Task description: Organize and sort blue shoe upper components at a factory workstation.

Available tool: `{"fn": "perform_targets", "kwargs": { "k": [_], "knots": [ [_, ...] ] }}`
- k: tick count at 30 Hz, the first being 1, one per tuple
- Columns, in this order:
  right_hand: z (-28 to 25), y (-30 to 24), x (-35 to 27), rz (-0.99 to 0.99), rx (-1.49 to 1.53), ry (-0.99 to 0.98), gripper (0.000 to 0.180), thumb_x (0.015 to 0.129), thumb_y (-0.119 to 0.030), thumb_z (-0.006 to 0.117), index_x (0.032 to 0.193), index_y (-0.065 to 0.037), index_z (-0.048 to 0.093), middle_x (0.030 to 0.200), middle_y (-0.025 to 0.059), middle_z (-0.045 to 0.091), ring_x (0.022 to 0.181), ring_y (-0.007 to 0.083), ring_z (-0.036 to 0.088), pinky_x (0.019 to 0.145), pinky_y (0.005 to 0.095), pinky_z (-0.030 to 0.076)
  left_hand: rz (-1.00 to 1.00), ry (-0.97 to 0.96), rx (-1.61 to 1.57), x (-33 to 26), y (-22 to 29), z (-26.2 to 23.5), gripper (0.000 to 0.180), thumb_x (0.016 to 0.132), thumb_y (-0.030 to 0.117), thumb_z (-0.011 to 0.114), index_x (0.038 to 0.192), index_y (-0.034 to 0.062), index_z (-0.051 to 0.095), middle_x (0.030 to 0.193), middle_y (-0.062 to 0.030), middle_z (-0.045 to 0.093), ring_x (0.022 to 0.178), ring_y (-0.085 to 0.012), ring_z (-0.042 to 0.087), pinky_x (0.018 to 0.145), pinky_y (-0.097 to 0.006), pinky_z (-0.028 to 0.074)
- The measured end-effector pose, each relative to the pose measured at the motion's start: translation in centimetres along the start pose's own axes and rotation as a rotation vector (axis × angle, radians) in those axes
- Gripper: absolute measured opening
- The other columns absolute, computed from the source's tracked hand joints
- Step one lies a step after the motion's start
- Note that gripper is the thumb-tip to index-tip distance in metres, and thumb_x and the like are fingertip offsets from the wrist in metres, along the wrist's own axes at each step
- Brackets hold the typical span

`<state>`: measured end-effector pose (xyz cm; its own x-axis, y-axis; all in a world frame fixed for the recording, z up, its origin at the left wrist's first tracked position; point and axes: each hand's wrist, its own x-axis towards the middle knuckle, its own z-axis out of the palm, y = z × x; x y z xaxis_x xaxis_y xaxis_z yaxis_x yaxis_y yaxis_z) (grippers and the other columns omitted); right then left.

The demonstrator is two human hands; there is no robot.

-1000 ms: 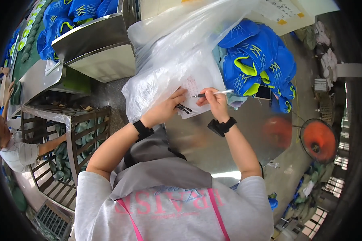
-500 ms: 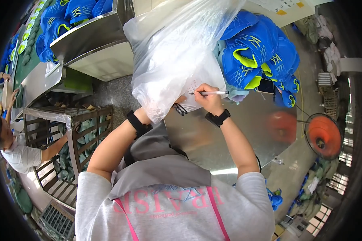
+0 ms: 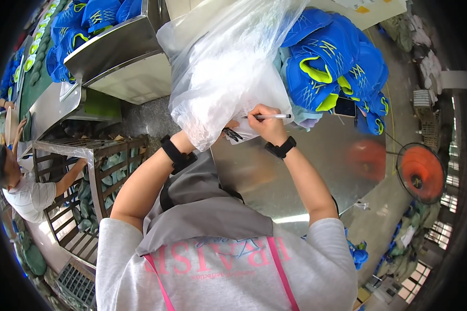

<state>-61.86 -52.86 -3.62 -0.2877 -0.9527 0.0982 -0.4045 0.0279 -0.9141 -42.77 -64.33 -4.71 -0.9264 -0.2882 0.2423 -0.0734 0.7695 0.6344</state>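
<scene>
Pinching pen (image 3: 275, 116) in our right hand (image 3: 266, 125), likely for control, near left edge of metal table (image 3: 296, 171); translucent plastic (image 3: 223, 67) half-covers left hand (image 3: 233, 125), grasp unclear.

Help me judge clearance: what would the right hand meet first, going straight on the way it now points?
Probably the plastic bag, just up and left of the right hand; depth is unclear, and the paper near the pen might come first.

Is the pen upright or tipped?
Tipped: in the right hand, the pen shows its long side to the camera above, not just its end.
</scene>
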Motion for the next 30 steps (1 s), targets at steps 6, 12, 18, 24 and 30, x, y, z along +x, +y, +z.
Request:
{"fn": "perform_targets", "kwargs": {
  "k": [6,12,18,24,30],
  "knots": [
    [-0.1,0.0,0.1,-0.038,-0.033,-0.011,0.009,0.073,-0.007,0.061,0.068,-0.001,0.057,0.058,0.0062,0.057,0.050,0.0115,0.052,0.047,0.0259,0.040,0.023,0.009,0.013,-0.6,-0.1,-0.2,0.040,0.065,0.005,0.064,0.103,0.0157,0.064,0.112,-0.0081,0.057,0.101,-0.0279,0.051,0.087,-0.038,0.040],
    [-0.2,0.3,-0.1,-0.018,-0.013,-0.034,0.009,0.073,-0.007,0.061,0.068,-0.001,0.057,0.057,0.0059,0.057,0.049,0.0097,0.050,0.047,0.0249,0.039,0.051,0.027,0.027,-0.4,-0.2,-0.4,0.038,0.066,0.007,0.065,0.103,0.0144,0.064,0.109,-0.0079,0.058,0.097,-0.0273,0.053,0.084,-0.037,0.041],
    [0.0,0.5,0.0,-0.011,0.012,-0.001,0.008,0.073,-0.006,0.061,0.069,-0.001,0.057,0.059,0.0043,0.057,0.051,0.0078,0.049,0.047,0.0239,0.039,0.076,0.040,0.036,-0.6,-0.4,-0.4,0.035,0.067,0.008,0.065,0.102,0.0131,0.064,0.107,-0.0077,0.059,0.093,-0.0266,0.054,0.081,-0.036,0.042],
    [-0.2,0.8,-0.1,-0.032,-0.028,-0.019,0.009,0.076,-0.007,0.061,0.071,-0.001,0.056,0.058,0.0036,0.057,0.050,0.0075,0.050,0.048,0.0226,0.040,0.110,0.063,0.050,-0.5,-0.2,-0.7,0.034,0.069,0.010,0.065,0.102,0.0118,0.063,0.105,-0.0075,0.060,0.090,-0.0260,0.056,0.078,-0.035,0.044],
    [-0.9,0.4,0.9,0.218,0.439,0.075,0.008,0.087,-0.010,0.054,0.090,-0.004,0.056,0.061,0.0033,0.058,0.052,0.0090,0.055,0.049,0.0209,0.044,0.161,0.104,0.080,0.6,0.5,-1.7,0.032,0.070,0.011,0.066,0.102,0.0107,0.063,0.103,-0.0073,0.061,0.086,-0.0254,0.057,0.075,-0.035,0.045]
  ]
}}
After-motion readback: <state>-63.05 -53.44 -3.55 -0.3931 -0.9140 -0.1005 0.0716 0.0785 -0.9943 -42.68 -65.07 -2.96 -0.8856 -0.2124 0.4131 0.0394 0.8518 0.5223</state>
